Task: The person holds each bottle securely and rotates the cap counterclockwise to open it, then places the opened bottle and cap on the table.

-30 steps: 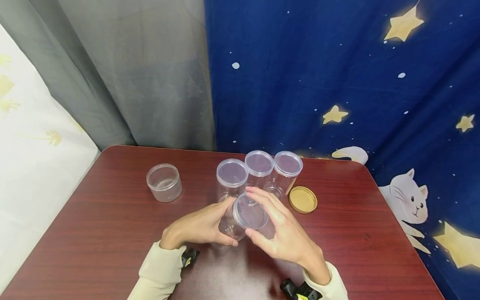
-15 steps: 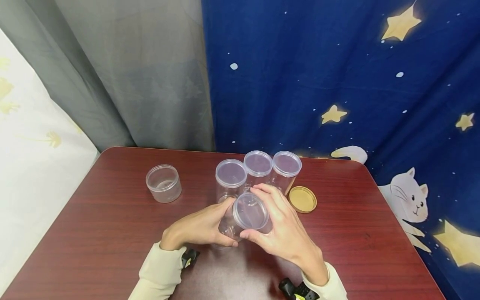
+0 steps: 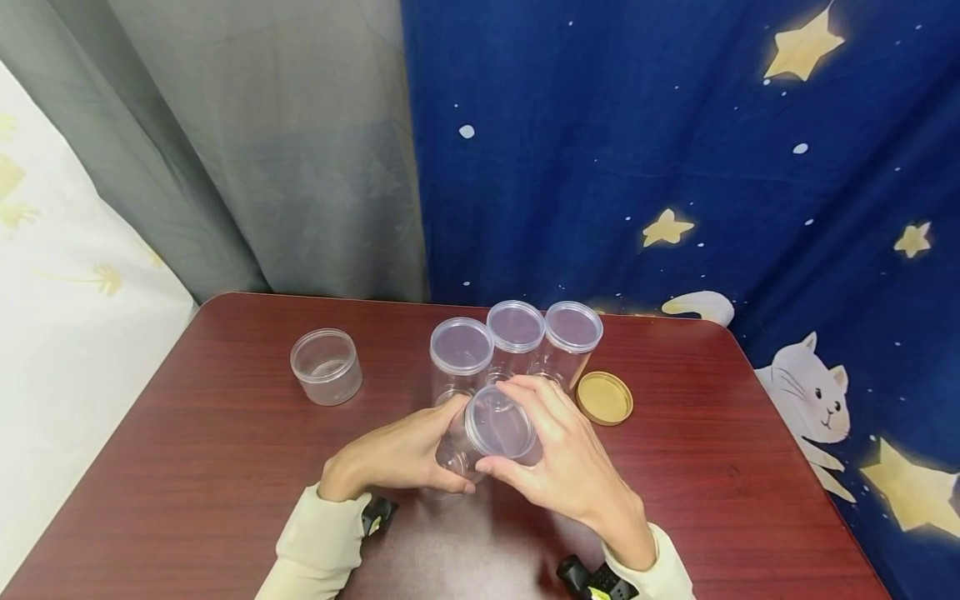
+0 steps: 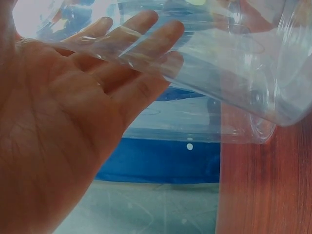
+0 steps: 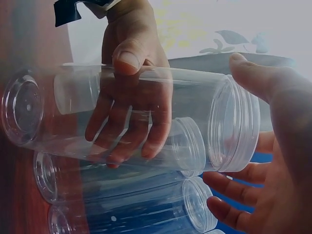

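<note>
A tall clear plastic jar is held tilted above the table, its clear lid facing up towards me. My left hand grips the jar's body from the left, thumb in front and fingers behind. My right hand wraps its thumb and fingers round the lid's rim. In the right wrist view the jar lies sideways, with the left hand round its middle and the lid at the right end. The left wrist view shows my palm against the jar's wall.
Three more clear lidded jars stand upright in a row just behind my hands. A gold lid lies flat to their right. A short clear open tub sits at the left on the dark red table. Curtains hang behind.
My right hand's fingers have drawn in from a spread pose and now wrap the lid's rim. The jar and my left hand have hardly moved.
</note>
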A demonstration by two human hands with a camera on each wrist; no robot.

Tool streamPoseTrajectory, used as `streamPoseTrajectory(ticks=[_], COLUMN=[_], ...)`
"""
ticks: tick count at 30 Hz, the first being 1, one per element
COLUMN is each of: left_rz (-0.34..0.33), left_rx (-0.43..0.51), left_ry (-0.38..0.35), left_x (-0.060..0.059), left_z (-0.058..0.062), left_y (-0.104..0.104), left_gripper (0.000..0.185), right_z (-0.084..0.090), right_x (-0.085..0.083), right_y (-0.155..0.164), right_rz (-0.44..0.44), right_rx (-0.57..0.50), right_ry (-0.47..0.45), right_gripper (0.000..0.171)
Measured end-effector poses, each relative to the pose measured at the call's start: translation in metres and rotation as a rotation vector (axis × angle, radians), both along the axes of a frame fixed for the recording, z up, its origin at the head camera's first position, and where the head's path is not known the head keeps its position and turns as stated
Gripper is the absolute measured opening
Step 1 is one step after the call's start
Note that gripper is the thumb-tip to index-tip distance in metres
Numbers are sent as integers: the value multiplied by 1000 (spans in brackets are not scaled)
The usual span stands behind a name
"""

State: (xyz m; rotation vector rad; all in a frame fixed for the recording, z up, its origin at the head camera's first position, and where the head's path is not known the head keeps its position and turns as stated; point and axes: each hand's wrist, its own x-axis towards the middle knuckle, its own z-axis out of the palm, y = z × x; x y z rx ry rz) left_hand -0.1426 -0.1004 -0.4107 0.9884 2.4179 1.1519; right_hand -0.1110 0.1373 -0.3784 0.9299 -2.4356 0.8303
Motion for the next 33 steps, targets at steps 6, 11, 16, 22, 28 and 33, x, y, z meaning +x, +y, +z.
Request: streamPoseTrajectory(ticks=[6,11,16,22,28,33], left_rz=[-6,-9,-3,-2,-6,-14], left_rx=[6,4,-8,-18,-12,6], left_ry=[-15,-14,5,14,7,0], left_x=[0,0,-1,0,0,0], left_z=[0,0,-1,0,0,0], left_y=[-1,-2,-2,-3,-2,-3], left_gripper=[76,78,80,81,79,80], right_z=[0,1,2,2,2,2], right_x=[-1,-2,-1,0,0,0], right_y=[1,2,3,4,5,5], right_rz=[48,75,97,117,150,165], right_rx=[-9,-1,14,24,16,11], right_ry=[-10,-25,-57,-65,-63,-62], right_gripper=[70,69,71,71,68,68])
